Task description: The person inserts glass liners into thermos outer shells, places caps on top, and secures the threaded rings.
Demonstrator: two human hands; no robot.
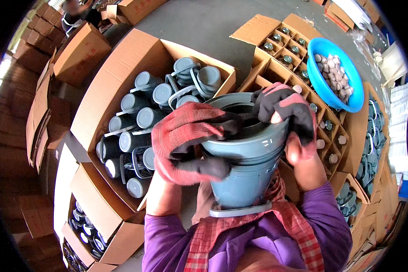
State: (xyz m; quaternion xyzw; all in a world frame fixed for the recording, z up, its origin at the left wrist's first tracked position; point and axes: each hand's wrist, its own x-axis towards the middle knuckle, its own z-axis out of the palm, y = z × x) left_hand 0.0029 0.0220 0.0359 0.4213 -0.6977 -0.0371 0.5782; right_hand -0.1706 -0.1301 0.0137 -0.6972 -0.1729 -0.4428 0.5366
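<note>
A blue-grey plastic bucket [247,181] is held up in front of my chest, its mouth toward the upper part of the view. My left hand [190,145], in a red and black work glove, grips the rim from the left, its fingers reaching over into the mouth. The right hand [290,115], gloved alike, closes over the rim on the far right, one bare fingertip showing. Something dark and round sits inside the mouth, partly hidden by the fingers. The bucket's grey carrying handle [240,211] hangs low, close to my checked apron [201,247].
An open carton [118,68] of lidded grey containers stands left. Right are a divided carton [269,75] with glass jars, a blue basin [317,84] of pale round caps, and boxes of grey-blue parts [371,131]. Another person [79,13] is far left.
</note>
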